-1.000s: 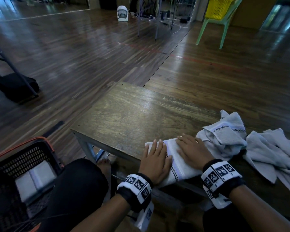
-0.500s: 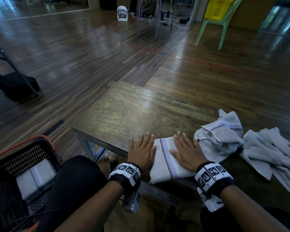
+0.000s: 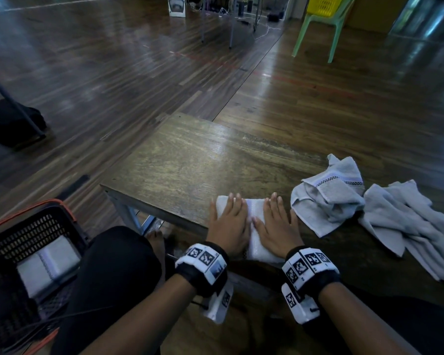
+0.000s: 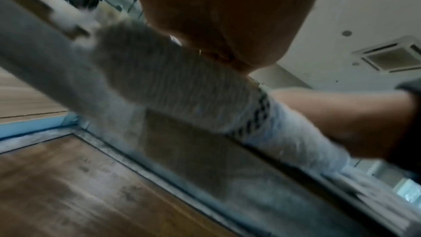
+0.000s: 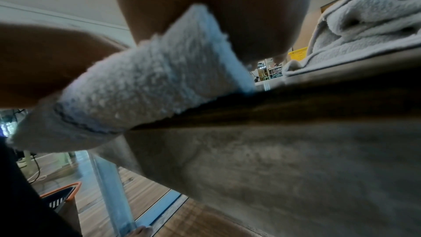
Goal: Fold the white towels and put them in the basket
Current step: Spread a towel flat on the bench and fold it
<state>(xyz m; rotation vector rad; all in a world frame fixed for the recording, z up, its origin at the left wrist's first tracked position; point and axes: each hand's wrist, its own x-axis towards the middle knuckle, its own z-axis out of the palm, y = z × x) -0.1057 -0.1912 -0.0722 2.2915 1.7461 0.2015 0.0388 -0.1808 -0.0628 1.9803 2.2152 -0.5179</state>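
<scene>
Your left hand (image 3: 228, 224) and right hand (image 3: 277, 224) both lie flat, fingers straight and held close together, palms pressing down on the folded towel (image 3: 254, 213). Neither hand curls round or pinches it. The wrist views agree: the heel of each palm sits on the terry, and the towel's near end overhangs the desk (image 3: 185, 165) edge toward your lap.

Landmark: folded towel.
- Folded towel: compact thick rectangle at the near edge of the desk, under both hands. Judgement: fold complete or nearly so; you are flattening it.
- Right of it, nearly touching your right hand: a crumpled towel (image 3: 328, 193) with a checkered band, unfolded.
- Further right: a loose heap of towels (image 3: 410, 226), unfolded; count not readable.
- Left of it and lower, on the floor beside your knee: the basket (image 3: 36, 226), black mesh with orange rim, one folded towel in the basket (image 3: 48, 265) already inside.

Judgement on progress: one stowed, one ready to transfer, at least two remaining.
</scene>
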